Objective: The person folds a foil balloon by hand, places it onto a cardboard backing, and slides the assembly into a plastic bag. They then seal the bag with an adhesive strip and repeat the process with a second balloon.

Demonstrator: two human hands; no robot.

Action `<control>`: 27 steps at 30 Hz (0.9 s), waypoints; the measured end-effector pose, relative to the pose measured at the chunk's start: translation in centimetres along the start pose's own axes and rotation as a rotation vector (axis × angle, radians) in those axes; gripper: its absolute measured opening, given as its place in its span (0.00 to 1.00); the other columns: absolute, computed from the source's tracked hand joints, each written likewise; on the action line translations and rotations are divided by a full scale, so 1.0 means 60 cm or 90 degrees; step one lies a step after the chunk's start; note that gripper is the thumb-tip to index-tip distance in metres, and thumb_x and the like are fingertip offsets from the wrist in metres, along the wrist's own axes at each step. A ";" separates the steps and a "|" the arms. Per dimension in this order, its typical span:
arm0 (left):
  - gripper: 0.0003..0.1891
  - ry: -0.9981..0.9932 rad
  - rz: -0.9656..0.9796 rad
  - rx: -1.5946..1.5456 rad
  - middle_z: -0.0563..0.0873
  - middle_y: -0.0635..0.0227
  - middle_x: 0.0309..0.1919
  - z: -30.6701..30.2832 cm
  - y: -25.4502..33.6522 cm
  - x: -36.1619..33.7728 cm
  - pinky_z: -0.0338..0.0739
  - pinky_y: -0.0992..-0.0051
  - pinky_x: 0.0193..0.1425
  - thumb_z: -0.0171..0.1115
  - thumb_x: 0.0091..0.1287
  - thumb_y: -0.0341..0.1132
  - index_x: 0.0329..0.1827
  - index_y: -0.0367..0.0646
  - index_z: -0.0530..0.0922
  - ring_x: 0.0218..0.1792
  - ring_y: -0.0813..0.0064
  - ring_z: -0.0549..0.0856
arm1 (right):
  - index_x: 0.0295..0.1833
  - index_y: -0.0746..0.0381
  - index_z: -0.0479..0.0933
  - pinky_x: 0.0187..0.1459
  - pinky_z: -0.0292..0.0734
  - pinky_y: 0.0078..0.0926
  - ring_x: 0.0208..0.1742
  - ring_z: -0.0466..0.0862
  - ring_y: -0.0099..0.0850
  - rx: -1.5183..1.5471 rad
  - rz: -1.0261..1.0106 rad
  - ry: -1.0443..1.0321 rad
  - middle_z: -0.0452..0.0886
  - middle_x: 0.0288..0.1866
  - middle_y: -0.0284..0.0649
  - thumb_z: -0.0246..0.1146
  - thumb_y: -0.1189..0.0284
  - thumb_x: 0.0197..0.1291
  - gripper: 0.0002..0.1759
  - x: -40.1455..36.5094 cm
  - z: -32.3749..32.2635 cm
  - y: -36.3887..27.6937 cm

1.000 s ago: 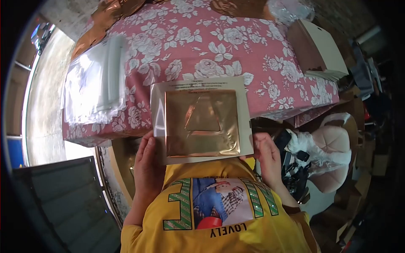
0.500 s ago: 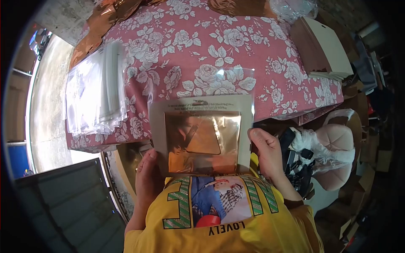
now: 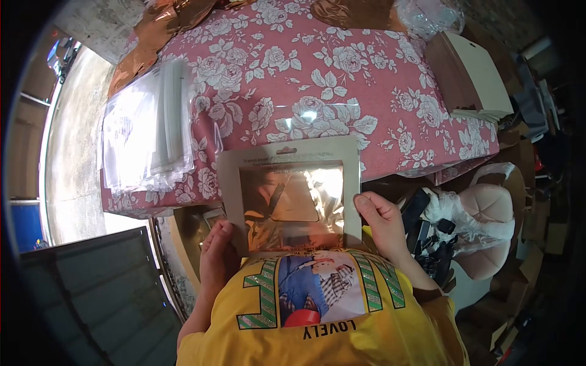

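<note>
My left hand (image 3: 220, 251) and my right hand (image 3: 383, 224) hold a clear plastic bag (image 3: 309, 114) by its two sides, close to my shirt. Inside the bag is a pale cardboard frame (image 3: 352, 177) with a hang hole near its far edge. Shiny copper-coloured film (image 3: 293, 210) fills its window, with a rounded trapezoid outline visible there. Printed warning text crosses the bag near the hang hole. The bag's clear far end reaches over the tablecloth. Both hands are closed, thumbs pressing on the edges.
A flowered pink tablecloth (image 3: 256, 79) covers the table. Clear bags (image 3: 143, 134) lie stacked at its left, and cardboard frames (image 3: 479, 73) at its right. Copper film (image 3: 354, 13) and crumpled plastic (image 3: 430, 17) lie along the back. A plastic-wrapped chair (image 3: 485, 204) stands at right.
The cardboard frame sits slightly farther up and is tilted a little, and its hang hole now shows clearly. The view has shifted slightly. Both hands keep their hold on the bag.
</note>
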State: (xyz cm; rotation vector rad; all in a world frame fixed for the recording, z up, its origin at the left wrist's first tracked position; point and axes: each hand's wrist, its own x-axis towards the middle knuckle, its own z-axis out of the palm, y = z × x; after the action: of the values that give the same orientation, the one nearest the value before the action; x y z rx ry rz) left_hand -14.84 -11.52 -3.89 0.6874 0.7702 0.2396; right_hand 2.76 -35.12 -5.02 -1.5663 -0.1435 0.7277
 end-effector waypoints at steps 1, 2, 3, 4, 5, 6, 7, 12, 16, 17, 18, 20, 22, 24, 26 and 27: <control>0.07 0.035 0.006 0.010 0.84 0.72 0.41 0.004 -0.001 -0.001 0.77 0.76 0.52 0.56 0.76 0.36 0.47 0.43 0.78 0.43 0.78 0.83 | 0.45 0.68 0.81 0.40 0.68 0.13 0.36 0.69 0.11 0.007 -0.002 0.001 0.76 0.31 0.23 0.60 0.66 0.76 0.14 0.000 0.001 -0.002; 0.07 0.035 0.012 0.009 0.84 0.72 0.41 -0.005 0.000 -0.002 0.77 0.76 0.52 0.56 0.76 0.36 0.47 0.43 0.78 0.43 0.78 0.83 | 0.45 0.68 0.81 0.40 0.68 0.13 0.36 0.69 0.11 0.006 -0.007 -0.003 0.76 0.31 0.23 0.60 0.66 0.76 0.14 0.000 0.002 -0.002; 0.07 -0.024 0.003 -0.007 0.84 0.73 0.40 -0.022 -0.001 -0.003 0.76 0.77 0.51 0.56 0.77 0.36 0.47 0.43 0.77 0.42 0.79 0.83 | 0.46 0.68 0.81 0.40 0.68 0.14 0.36 0.69 0.11 -0.010 -0.003 0.004 0.76 0.31 0.23 0.60 0.66 0.76 0.14 -0.003 0.001 -0.001; 0.07 -0.082 -0.008 -0.022 0.83 0.74 0.38 -0.033 -0.002 -0.004 0.76 0.78 0.49 0.55 0.77 0.36 0.47 0.43 0.77 0.40 0.80 0.82 | 0.46 0.69 0.81 0.40 0.68 0.14 0.36 0.69 0.11 -0.027 0.003 0.010 0.76 0.31 0.24 0.60 0.67 0.76 0.14 -0.005 0.000 0.000; 0.07 -0.080 -0.004 -0.023 0.83 0.74 0.38 -0.034 -0.005 -0.004 0.76 0.78 0.49 0.55 0.77 0.36 0.47 0.43 0.77 0.40 0.80 0.82 | 0.46 0.69 0.81 0.41 0.68 0.14 0.36 0.69 0.12 -0.022 0.004 -0.003 0.76 0.31 0.24 0.60 0.67 0.76 0.14 -0.007 -0.002 0.000; 0.07 -0.054 -0.008 0.006 0.82 0.74 0.38 -0.034 -0.008 -0.004 0.76 0.79 0.48 0.55 0.77 0.36 0.46 0.43 0.77 0.40 0.80 0.82 | 0.46 0.69 0.81 0.41 0.68 0.14 0.36 0.69 0.12 -0.023 0.003 -0.007 0.76 0.31 0.24 0.60 0.67 0.76 0.14 -0.010 -0.004 0.003; 0.07 -0.027 -0.011 0.036 0.82 0.74 0.37 -0.031 -0.011 -0.005 0.76 0.79 0.47 0.55 0.78 0.36 0.46 0.43 0.77 0.39 0.81 0.82 | 0.46 0.68 0.81 0.40 0.68 0.14 0.36 0.69 0.12 -0.036 0.001 -0.005 0.76 0.31 0.24 0.60 0.67 0.76 0.14 -0.012 -0.006 0.007; 0.07 0.004 -0.033 0.028 0.82 0.74 0.37 -0.004 -0.007 -0.018 0.75 0.80 0.47 0.55 0.78 0.36 0.46 0.44 0.77 0.39 0.82 0.81 | 0.46 0.68 0.81 0.38 0.68 0.14 0.35 0.69 0.12 -0.038 -0.012 -0.004 0.76 0.30 0.24 0.60 0.67 0.76 0.14 -0.017 -0.009 0.007; 0.07 0.025 -0.063 0.068 0.82 0.75 0.40 -0.023 -0.014 -0.024 0.77 0.75 0.51 0.54 0.77 0.34 0.52 0.44 0.76 0.41 0.81 0.81 | 0.48 0.67 0.82 0.43 0.69 0.13 0.40 0.73 0.12 -0.063 0.024 -0.003 0.80 0.37 0.25 0.59 0.68 0.77 0.13 -0.032 -0.009 0.010; 0.07 0.023 -0.062 0.067 0.82 0.75 0.40 -0.029 -0.019 -0.023 0.77 0.75 0.51 0.54 0.77 0.34 0.52 0.44 0.76 0.41 0.81 0.81 | 0.49 0.68 0.82 0.44 0.70 0.13 0.41 0.74 0.12 -0.048 0.018 0.006 0.82 0.39 0.25 0.59 0.68 0.76 0.13 -0.033 -0.009 0.013; 0.13 -0.041 -0.043 0.032 0.82 0.71 0.47 -0.037 -0.025 -0.021 0.76 0.72 0.57 0.56 0.75 0.34 0.60 0.43 0.73 0.48 0.78 0.81 | 0.49 0.68 0.82 0.44 0.70 0.13 0.41 0.74 0.12 -0.048 0.017 0.008 0.82 0.39 0.25 0.59 0.68 0.76 0.13 -0.031 -0.009 0.015; 0.21 -0.107 -0.027 -0.001 0.82 0.68 0.54 -0.028 -0.024 -0.020 0.76 0.70 0.63 0.58 0.74 0.34 0.69 0.43 0.70 0.55 0.75 0.81 | 0.51 0.66 0.83 0.45 0.73 0.14 0.41 0.76 0.12 -0.002 -0.014 0.030 0.83 0.39 0.25 0.60 0.68 0.76 0.12 -0.026 -0.007 0.017; 0.40 -0.211 0.164 0.119 0.73 0.60 0.70 0.006 -0.011 -0.020 0.68 0.63 0.74 0.64 0.70 0.34 0.82 0.46 0.54 0.70 0.67 0.74 | 0.52 0.66 0.83 0.46 0.73 0.14 0.42 0.76 0.13 0.029 -0.007 0.041 0.83 0.41 0.26 0.60 0.68 0.76 0.12 -0.018 -0.005 0.010; 0.50 -0.204 0.190 0.251 0.64 0.55 0.77 -0.008 -0.012 -0.012 0.62 0.62 0.78 0.69 0.67 0.35 0.85 0.48 0.44 0.76 0.63 0.67 | 0.59 0.64 0.79 0.50 0.73 0.14 0.46 0.77 0.14 0.110 -0.024 0.028 0.83 0.45 0.26 0.60 0.69 0.76 0.13 -0.008 -0.001 0.001; 0.50 -0.192 0.234 0.226 0.65 0.57 0.77 0.003 -0.012 -0.003 0.62 0.63 0.78 0.71 0.67 0.37 0.85 0.48 0.45 0.75 0.64 0.69 | 0.66 0.63 0.74 0.52 0.73 0.14 0.49 0.77 0.15 0.131 -0.031 0.044 0.82 0.47 0.27 0.59 0.69 0.76 0.18 -0.003 -0.002 0.000; 0.51 -0.187 0.230 0.221 0.64 0.57 0.77 0.007 -0.009 -0.002 0.62 0.64 0.78 0.72 0.67 0.36 0.85 0.48 0.45 0.76 0.64 0.68 | 0.73 0.61 0.65 0.55 0.75 0.20 0.53 0.79 0.19 0.129 -0.040 0.020 0.82 0.49 0.32 0.57 0.73 0.76 0.23 0.000 -0.005 0.002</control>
State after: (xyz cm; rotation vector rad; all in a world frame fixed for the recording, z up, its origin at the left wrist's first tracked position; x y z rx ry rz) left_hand -14.66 -12.18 -3.93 1.1649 0.4027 0.3278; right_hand 2.88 -35.38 -5.13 -1.3737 -0.0931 0.6477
